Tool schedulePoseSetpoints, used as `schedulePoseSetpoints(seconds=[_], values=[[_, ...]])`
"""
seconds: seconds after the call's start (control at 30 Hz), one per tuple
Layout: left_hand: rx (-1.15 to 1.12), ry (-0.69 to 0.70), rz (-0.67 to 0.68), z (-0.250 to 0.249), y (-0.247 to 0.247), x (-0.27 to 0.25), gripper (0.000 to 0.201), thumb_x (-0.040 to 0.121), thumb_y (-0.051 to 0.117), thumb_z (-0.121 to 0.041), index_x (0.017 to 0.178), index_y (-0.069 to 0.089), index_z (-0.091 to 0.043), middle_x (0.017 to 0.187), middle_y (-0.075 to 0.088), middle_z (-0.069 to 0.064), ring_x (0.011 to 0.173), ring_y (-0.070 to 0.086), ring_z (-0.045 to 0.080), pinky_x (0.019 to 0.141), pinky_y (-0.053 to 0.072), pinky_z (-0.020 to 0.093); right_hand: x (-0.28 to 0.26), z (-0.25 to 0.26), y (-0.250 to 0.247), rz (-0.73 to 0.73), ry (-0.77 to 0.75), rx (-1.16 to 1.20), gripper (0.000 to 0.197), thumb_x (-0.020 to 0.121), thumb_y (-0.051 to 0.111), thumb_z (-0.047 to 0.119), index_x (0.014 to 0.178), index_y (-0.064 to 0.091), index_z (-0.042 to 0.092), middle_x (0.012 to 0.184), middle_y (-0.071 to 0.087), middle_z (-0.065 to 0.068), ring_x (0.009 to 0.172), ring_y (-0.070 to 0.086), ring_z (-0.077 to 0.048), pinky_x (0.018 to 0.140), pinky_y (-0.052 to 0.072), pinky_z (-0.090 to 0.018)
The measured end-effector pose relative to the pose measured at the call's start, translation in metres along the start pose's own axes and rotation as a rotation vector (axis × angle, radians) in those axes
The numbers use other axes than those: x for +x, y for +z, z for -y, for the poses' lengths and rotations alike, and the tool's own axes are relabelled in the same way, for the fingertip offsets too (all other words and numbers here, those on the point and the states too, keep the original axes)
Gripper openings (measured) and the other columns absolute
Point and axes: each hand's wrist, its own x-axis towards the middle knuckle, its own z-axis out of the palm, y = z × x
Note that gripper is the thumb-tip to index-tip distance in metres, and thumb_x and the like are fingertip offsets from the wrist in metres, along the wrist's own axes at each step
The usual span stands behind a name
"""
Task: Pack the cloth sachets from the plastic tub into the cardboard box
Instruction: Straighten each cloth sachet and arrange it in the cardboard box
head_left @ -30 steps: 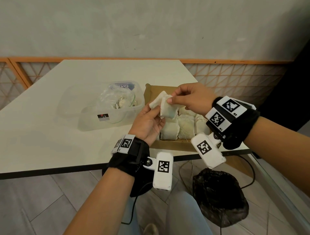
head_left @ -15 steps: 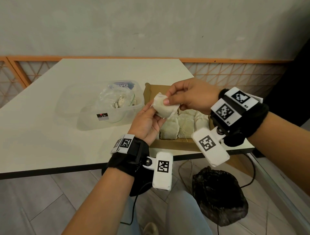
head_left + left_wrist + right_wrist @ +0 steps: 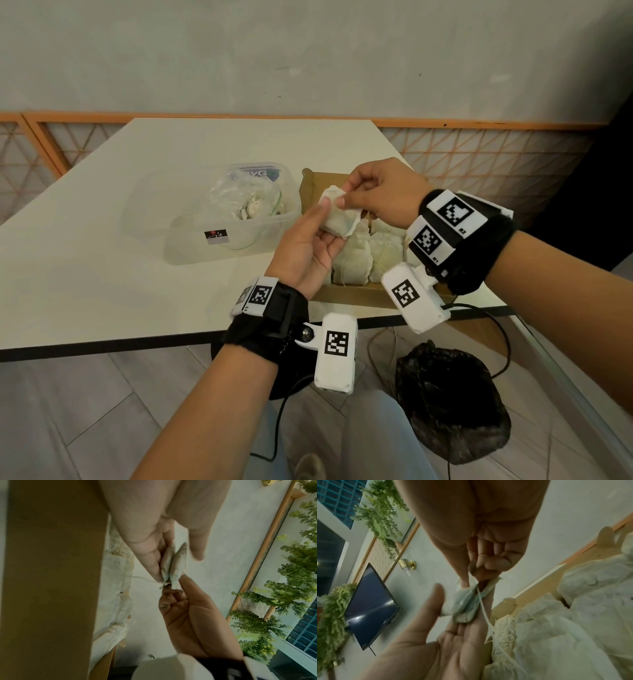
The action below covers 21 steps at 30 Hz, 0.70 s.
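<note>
Two small white cloth sachets are pressed flat together above the cardboard box. My right hand pinches their top edge between thumb and fingertips. They lean on the straight fingers of my left hand, whose thumb stands a little apart in both wrist views. A loose string hangs from the sachets. Several packed sachets fill the box's near part. The clear plastic tub, left of the box, holds a crumpled plastic bag with more sachets.
Box and tub sit near the front right corner of the white table. Below the table edge a black bag and cables lie on the floor beside my legs. A wall with an orange lattice rail runs behind.
The two sachets, fanned apart a second ago, now lie pressed together. My right hand has shifted its pinch to their top edge, and its wrist has risen a little.
</note>
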Motion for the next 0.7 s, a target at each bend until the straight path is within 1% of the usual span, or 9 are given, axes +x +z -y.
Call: schedulePoseSetpoints(seconds=[0.07, 0.17, 0.23, 0.33, 0.43, 0.5, 0.57, 0.6, 0.7], values=[[0.014, 0.005, 0.006, 0.001, -0.001, 0.001, 0.02, 0.098, 0.043, -0.011, 0.108, 0.06, -0.004, 0.101, 0.07, 0.01, 0.091, 0.068, 0.015, 0.085, 0.054, 0.026, 0.0, 0.0, 0.001, -0.04, -0.015, -0.055, 0.015, 0.074, 0.076, 0.023, 0.079, 0.062, 0.022, 0.065, 0.057, 0.008, 0.059, 0.053, -0.005, 0.064, 0.046, -0.024], [-0.005, 0.004, 0.009, 0.0, 0.001, -0.001, 0.022, 0.099, 0.04, -0.008, 0.103, 0.061, -0.004, 0.094, 0.073, 0.009, 0.085, 0.07, 0.014, 0.084, 0.054, 0.027, -0.002, -0.003, -0.001, -0.046, 0.028, -0.094, 0.031, 0.071, 0.078, 0.031, 0.094, 0.061, 0.018, 0.077, 0.057, 0.007, 0.07, 0.053, -0.007, 0.063, 0.043, -0.021], [-0.007, 0.006, 0.018, -0.001, 0.001, -0.002, 0.022, 0.099, 0.04, -0.008, 0.106, 0.06, -0.003, 0.098, 0.072, 0.011, 0.088, 0.07, 0.015, 0.087, 0.052, 0.027, -0.005, -0.005, -0.004, 0.022, 0.079, -0.069, 0.028, 0.073, 0.078, 0.028, 0.093, 0.063, 0.014, 0.08, 0.06, 0.003, 0.072, 0.055, -0.009, 0.063, 0.044, -0.019], [-0.01, 0.005, 0.024, -0.003, 0.003, -0.007, 0.022, 0.099, 0.042, -0.01, 0.112, 0.058, -0.002, 0.108, 0.069, 0.014, 0.095, 0.069, 0.018, 0.089, 0.053, 0.029, -0.01, -0.007, -0.011, 0.06, 0.147, 0.041, 0.015, 0.076, 0.075, 0.019, 0.082, 0.065, 0.011, 0.076, 0.064, 0.0, 0.069, 0.059, -0.007, 0.057, 0.046, -0.013], [0.021, 0.069, -0.004, -0.013, 0.003, -0.014, 0.031, 0.09, 0.052, -0.01, 0.12, 0.054, -0.001, 0.117, 0.066, 0.014, 0.103, 0.066, 0.02, 0.09, 0.053, 0.031, -0.016, -0.01, -0.02, 0.125, 0.195, 0.22, 0.013, 0.077, 0.073, 0.012, 0.078, 0.06, 0.011, 0.08, 0.066, -0.005, 0.07, 0.062, -0.01, 0.062, 0.049, -0.019], [0.137, 0.154, -0.064, -0.021, -0.001, -0.021, 0.031, 0.082, 0.059, -0.011, 0.113, 0.057, -0.007, 0.115, 0.067, 0.01, 0.105, 0.065, 0.018, 0.091, 0.053, 0.029, -0.021, -0.011, -0.026, 0.153, 0.196, 0.265, 0.014, 0.076, 0.072, 0.008, 0.076, 0.059, 0.011, 0.077, 0.065, -0.006, 0.066, 0.062, -0.011, 0.06, 0.049, -0.018], [0.351, 0.228, -0.169, -0.026, -0.005, -0.028, 0.017, 0.087, 0.059, -0.006, 0.101, 0.063, -0.015, 0.112, 0.068, 0.003, 0.108, 0.063, 0.013, 0.093, 0.05, 0.027, -0.025, -0.014, -0.032, 0.21, 0.206, 0.234, 0.013, 0.075, 0.072, 0.006, 0.076, 0.059, 0.01, 0.073, 0.067, -0.006, 0.062, 0.061, -0.01, 0.057, 0.048, -0.018], [0.451, 0.251, -0.221, -0.026, -0.008, -0.031, 0.02, 0.088, 0.057, -0.002, 0.099, 0.064, -0.017, 0.111, 0.068, 0.0, 0.108, 0.062, 0.009, 0.091, 0.047, 0.026, -0.026, -0.015, -0.034, 0.261, 0.216, 0.202, 0.013, 0.075, 0.072, 0.006, 0.076, 0.059, 0.01, 0.072, 0.068, -0.006, 0.061, 0.061, -0.01, 0.057, 0.047, -0.018], [0.549, 0.225, -0.288, -0.016, -0.014, -0.031, 0.039, 0.085, 0.048, 0.015, 0.111, 0.061, -0.011, 0.122, 0.063, 0.002, 0.109, 0.059, 0.008, 0.093, 0.046, 0.027, -0.029, -0.019, -0.03, 0.444, 0.276, 0.069, 0.015, 0.076, 0.071, 0.006, 0.075, 0.058, 0.012, 0.061, 0.066, 0.002, 0.055, 0.061, -0.005, 0.055, 0.045, -0.016]])
